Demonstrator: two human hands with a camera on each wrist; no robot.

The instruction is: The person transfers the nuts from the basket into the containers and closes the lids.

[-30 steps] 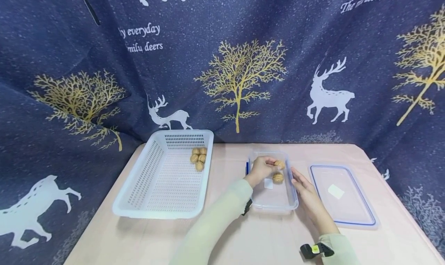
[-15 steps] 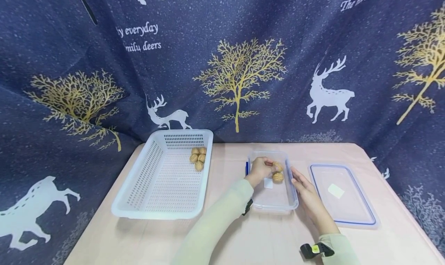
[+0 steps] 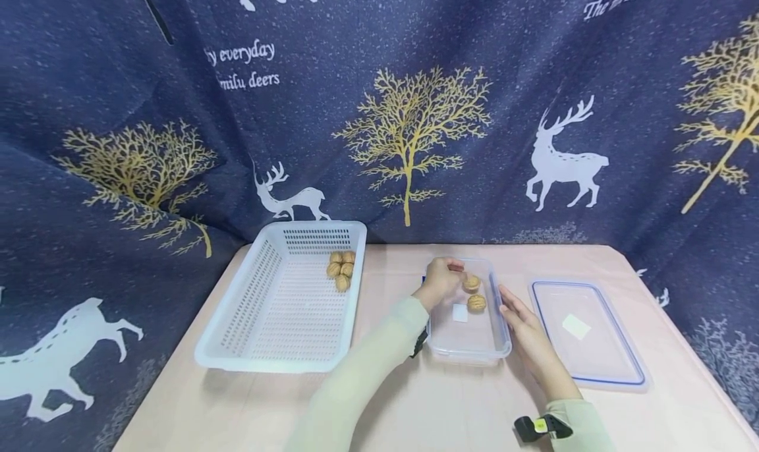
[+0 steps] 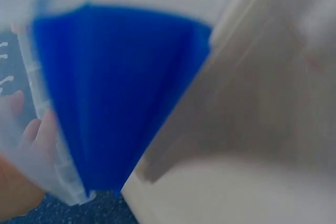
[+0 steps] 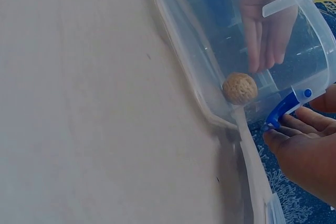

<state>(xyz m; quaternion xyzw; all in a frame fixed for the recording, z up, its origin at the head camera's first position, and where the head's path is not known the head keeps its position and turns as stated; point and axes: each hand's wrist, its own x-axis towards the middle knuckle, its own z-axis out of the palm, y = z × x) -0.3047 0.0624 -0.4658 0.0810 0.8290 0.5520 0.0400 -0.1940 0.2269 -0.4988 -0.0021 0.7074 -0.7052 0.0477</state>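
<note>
A clear plastic container (image 3: 468, 356) stands mid-table with two walnuts (image 3: 471, 283) (image 3: 476, 302) inside. My left hand (image 3: 443, 282) hovers over its far left rim, fingers relaxed, holding nothing; the nearer walnut lies just right of it. My right hand (image 3: 518, 317) rests flat against the container's right wall. In the right wrist view one walnut (image 5: 240, 88) lies against the clear wall (image 5: 210, 51), and my right fingers (image 5: 299, 150) touch a blue clasp (image 5: 283, 109). The left wrist view is blurred, filled by a blue clasp (image 4: 105, 93).
A white perforated basket (image 3: 273, 363) sits at the left with several walnuts (image 3: 340, 271) in its far right corner. The container's blue-edged lid (image 3: 593, 366) lies flat to the right. A dark printed curtain hangs behind the pale table (image 3: 415, 406).
My left hand let go of the walnut inside the container and drew back to the left rim. The right hand stayed put.
</note>
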